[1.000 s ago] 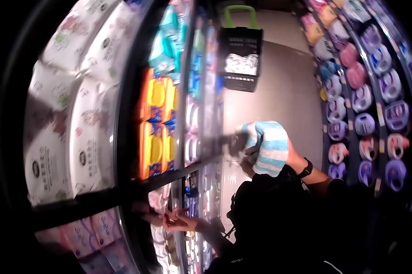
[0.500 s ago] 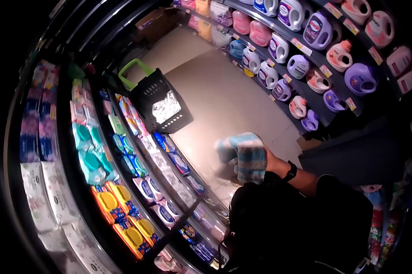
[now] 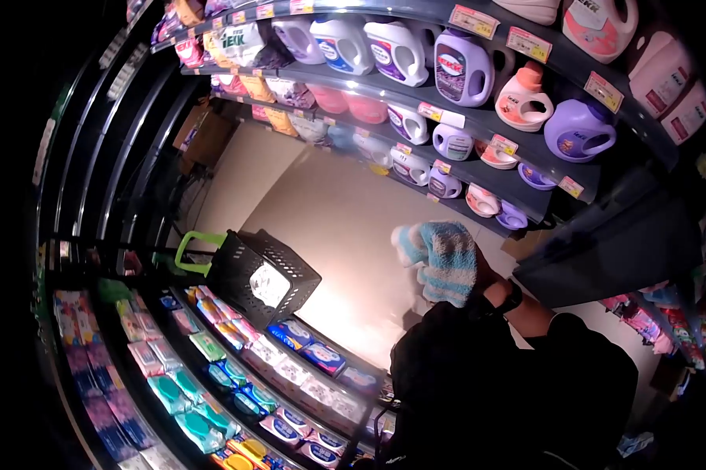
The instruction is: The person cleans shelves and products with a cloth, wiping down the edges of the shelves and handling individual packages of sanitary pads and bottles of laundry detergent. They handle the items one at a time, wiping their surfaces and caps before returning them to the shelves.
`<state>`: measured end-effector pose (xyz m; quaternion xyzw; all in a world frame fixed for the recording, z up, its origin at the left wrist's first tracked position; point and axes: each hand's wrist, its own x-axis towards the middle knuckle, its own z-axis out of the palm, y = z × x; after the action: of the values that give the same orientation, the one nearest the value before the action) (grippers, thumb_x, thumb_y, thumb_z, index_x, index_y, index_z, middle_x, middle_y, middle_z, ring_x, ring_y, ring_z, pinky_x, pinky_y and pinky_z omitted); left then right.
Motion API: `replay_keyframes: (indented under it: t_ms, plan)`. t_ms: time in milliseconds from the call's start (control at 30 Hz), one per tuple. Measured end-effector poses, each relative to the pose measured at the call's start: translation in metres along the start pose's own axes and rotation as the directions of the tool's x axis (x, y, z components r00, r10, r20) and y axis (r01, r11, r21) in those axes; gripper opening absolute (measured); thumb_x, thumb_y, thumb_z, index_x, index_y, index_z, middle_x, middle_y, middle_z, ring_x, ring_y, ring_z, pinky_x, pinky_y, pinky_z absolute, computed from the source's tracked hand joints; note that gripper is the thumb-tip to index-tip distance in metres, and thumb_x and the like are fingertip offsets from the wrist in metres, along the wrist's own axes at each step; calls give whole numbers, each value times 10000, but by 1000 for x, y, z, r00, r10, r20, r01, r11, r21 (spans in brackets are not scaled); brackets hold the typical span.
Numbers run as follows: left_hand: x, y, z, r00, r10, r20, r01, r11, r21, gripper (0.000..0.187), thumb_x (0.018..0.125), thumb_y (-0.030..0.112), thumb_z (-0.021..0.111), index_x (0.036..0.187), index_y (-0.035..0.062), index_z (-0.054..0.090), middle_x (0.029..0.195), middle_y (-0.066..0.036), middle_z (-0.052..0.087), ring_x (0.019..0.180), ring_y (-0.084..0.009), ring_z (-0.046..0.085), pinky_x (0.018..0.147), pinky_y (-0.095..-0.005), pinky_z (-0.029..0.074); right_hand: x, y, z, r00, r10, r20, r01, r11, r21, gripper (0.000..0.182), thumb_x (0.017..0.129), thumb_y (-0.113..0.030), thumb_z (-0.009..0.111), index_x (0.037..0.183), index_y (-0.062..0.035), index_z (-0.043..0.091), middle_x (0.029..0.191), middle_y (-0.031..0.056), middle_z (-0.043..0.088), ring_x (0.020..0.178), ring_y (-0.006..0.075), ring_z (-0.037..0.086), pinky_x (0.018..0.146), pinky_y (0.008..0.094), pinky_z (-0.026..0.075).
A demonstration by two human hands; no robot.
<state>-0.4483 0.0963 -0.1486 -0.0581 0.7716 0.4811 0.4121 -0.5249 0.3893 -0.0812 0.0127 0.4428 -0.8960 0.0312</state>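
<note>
A striped blue, white and grey cloth [image 3: 449, 262] hangs bunched at my right hand [image 3: 490, 280], which comes in from the right with a black band on its wrist. The fingers are mostly hidden by the cloth, which they hold above the floor. My left hand does not show; dark clothing fills the bottom centre.
A black basket [image 3: 290, 270] with a green handle and a white crumpled item inside stands on the floor [image 3: 329, 196]. Shelves of detergent bottles [image 3: 461, 70] run along the top. Packaged wipes [image 3: 176, 392] line the lower left shelves. A dark panel [image 3: 619, 251] stands at the right.
The camera view has turned, so the basket appears lower and the detergent shelves larger. The cloth is still held, with its folds changed and less blurred.
</note>
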Motion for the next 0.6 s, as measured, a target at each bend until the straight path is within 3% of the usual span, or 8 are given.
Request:
replay_keyframes:
  t_ms: [200,300,333,367,400,467,533,600]
  plan:
    - [-22,231,40,999,14,-38,-11,997,71,258,863,247,663,852,7,570,790,-83,613,708,-138,583,639,-293,465,-4,-21,-75,947,-279,-161,162,844,-512,472,930,-95,587,1369,-41,422,1251,74,551,1057,156,573,898,328,509]
    - [-40,327,65,997,9,-82,1,993,122,293,867,279,670,827,6,571,769,-88,613,698,-138,583,635,-296,460,-6,-33,-84,892,-372,-256,67,670,-739,478,919,-103,608,1361,-33,439,1252,72,562,1067,150,573,909,329,508]
    - [-41,345,70,996,16,-83,-5,991,132,306,868,290,673,819,6,571,762,-89,613,695,-138,583,634,-296,458,-6,-38,-84,897,-299,-327,150,900,-410,476,911,-98,618,1352,-30,453,1242,74,569,1062,148,574,904,325,508]
    - [-40,355,73,996,2,-89,12,987,163,318,870,300,675,811,5,572,755,-91,613,692,-138,582,633,-297,456,-7,-44,-83,908,-208,-364,219,976,-11,473,903,-92,628,1343,-27,467,1233,75,576,1058,146,575,899,322,508]
    - [-31,355,73,998,28,-61,-19,988,152,307,873,293,673,861,1,581,766,-91,618,698,-139,586,640,-299,460,-5,-61,-71,885,-298,-358,232,948,-217,448,873,-76,658,1291,-9,513,1181,72,597,999,138,592,848,307,518]
    - [-5,327,58,999,35,11,-37,985,171,277,881,261,658,940,-1,594,805,-89,628,724,-141,593,658,-299,469,0,-74,-69,865,-261,-428,204,963,-175,441,856,-63,672,1267,3,525,1142,68,607,960,128,599,809,296,522]
    - [64,195,17,988,-16,151,-21,970,241,236,890,211,630,996,2,602,861,-83,637,763,-142,601,679,-294,481,7,-79,-71,837,-258,-483,236,966,-108,387,903,-119,630,1248,19,525,1077,73,621,889,133,617,736,289,537]
    - [160,3,-39,938,-117,326,-6,936,353,219,898,161,602,1051,5,611,917,-77,646,803,-144,608,700,-290,493,17,-88,-71,813,-279,-511,293,954,-55,365,945,-177,573,1248,19,523,1046,83,625,871,144,619,716,295,541]
